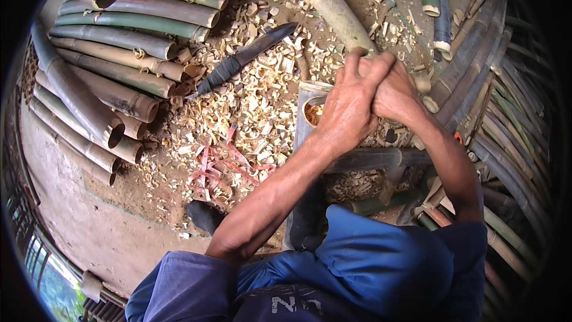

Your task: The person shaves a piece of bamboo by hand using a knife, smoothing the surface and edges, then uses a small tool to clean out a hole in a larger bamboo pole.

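Close together, my left hand (351, 98) and my right hand (398, 88) are closed around the near end of a pale bamboo tube (341, 13). The tube slants away from me toward the upper left, and its gripped end is mostly hidden by my fingers and knuckles. Just beside my left wrist stands a cut bamboo piece with an oval opening (312, 111), with shavings inside it. Farther left, a large knife (249, 58) with a dark blade and a wrapped handle lies on the wood shavings (256, 98), touched by neither hand.
Several cut bamboo poles (134, 19) are stacked at the left. More long bamboo poles (476, 53) lie along the right. A horizontal bamboo bar (375, 160) crosses below my hands. Tangled pink strips (208, 173) lie on the shavings near my dark-covered foot (204, 216).
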Demonstrator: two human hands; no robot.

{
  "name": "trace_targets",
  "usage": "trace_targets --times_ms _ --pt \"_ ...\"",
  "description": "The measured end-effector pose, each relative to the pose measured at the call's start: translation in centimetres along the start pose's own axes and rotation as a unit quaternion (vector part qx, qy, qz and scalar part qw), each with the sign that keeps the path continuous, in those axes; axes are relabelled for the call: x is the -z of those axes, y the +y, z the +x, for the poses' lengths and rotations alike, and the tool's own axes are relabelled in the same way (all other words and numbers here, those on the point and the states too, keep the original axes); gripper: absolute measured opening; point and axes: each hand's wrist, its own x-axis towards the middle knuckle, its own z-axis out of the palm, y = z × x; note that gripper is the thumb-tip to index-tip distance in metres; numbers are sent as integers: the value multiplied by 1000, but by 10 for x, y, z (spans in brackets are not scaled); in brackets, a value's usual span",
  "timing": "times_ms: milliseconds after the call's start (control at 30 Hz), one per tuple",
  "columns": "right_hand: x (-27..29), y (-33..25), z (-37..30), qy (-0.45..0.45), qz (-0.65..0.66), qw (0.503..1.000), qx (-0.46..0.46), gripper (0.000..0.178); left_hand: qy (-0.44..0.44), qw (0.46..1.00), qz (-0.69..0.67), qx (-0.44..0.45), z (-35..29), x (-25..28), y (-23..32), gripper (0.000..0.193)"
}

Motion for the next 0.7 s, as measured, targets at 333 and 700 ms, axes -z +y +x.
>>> trace_targets --times_ms 333,700 --pt "-22 12 32 58 -75 983 158 6 191 981 12 24 -18 -25 -7 107" --pt "-70 34 -70 -156 346 925 -15 57 -135 975 123 127 -29 -44 35 132"
